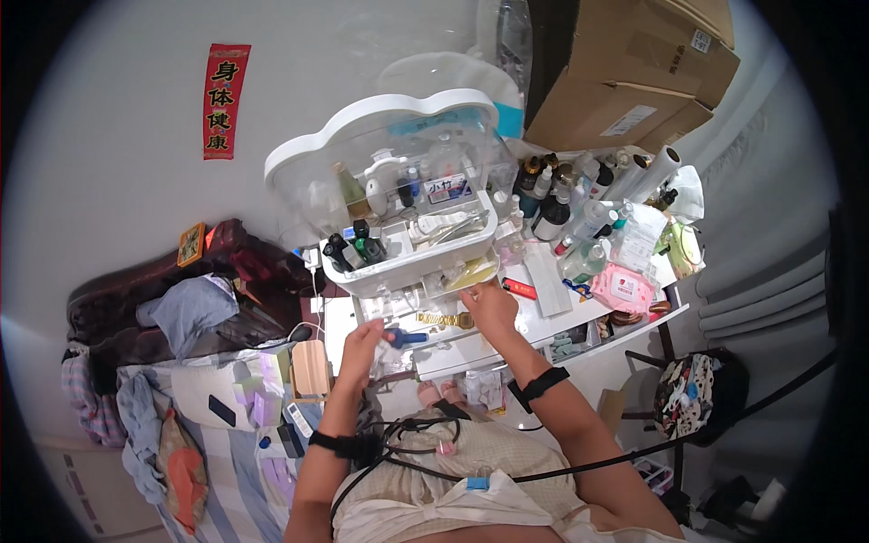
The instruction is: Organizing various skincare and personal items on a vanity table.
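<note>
A white cosmetics organizer [407, 270] with a clear raised lid stands on the white dressing table. It holds several bottles, a white tube and metal tweezers. My right hand [490, 311] is at the front edge of its small drawer [468, 273], fingers bent; a yellowish packet lies in that drawer. My left hand [365, 346] holds a small blue bottle [407, 338] by one end, over the table's front. Between my hands a gold-coloured watch [445, 320] lies on the table. A red packet [519, 288] lies right of my right hand.
Many bottles crowd the table's right side, with a pink wipes pack [623, 290] and an open table drawer [614, 330] in front. A cardboard box [631, 75] stands behind. A bed with a phone [222, 410] is at left. A black cable [584, 467] crosses my lap.
</note>
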{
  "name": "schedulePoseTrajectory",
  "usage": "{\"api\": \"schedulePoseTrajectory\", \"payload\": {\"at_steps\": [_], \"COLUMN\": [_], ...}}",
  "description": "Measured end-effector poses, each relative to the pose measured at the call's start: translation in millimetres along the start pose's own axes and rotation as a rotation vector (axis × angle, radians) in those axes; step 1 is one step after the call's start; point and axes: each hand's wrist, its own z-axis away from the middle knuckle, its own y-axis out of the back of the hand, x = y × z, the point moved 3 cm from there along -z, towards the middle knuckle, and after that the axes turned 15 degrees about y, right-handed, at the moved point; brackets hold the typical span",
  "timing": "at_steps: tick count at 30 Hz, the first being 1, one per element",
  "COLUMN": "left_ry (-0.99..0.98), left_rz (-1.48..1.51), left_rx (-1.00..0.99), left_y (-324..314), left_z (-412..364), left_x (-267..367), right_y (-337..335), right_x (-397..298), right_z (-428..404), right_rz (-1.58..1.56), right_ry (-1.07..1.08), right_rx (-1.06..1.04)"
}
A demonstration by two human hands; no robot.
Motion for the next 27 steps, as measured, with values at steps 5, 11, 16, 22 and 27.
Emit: {"api": "schedulePoseTrajectory", "payload": {"at_steps": [5,11,16,22,27], "left_ry": [-0.05,0.076,0.094,0.16,0.18], "left_rz": [0.124,0.171,0.137,0.162,0.15], "left_rx": [0.061,0.126,0.091,0.085,0.084], "left_y": [-4.5,-13.6,-16.0,-15.3,-15.7], "left_z": [-43.5,-68.3,-52.4,-29.9,-19.6], "left_x": [11.0,11.8,10.2,-8.0,-16.8], "right_y": [2.0,1.4,3.3,2.5,4.4], "right_x": [-7.9,-5.7,-1.6,-0.8,-4.0], "right_z": [8.9,9.8,8.6,8.8,5.2], "right_rz": [0.039,0.013,0.023,0.02,0.01], "right_ry": [0.025,0.028,0.019,0.052,0.117], "right_rx": [0.086,0.094,0.056,0.081,0.168]}}
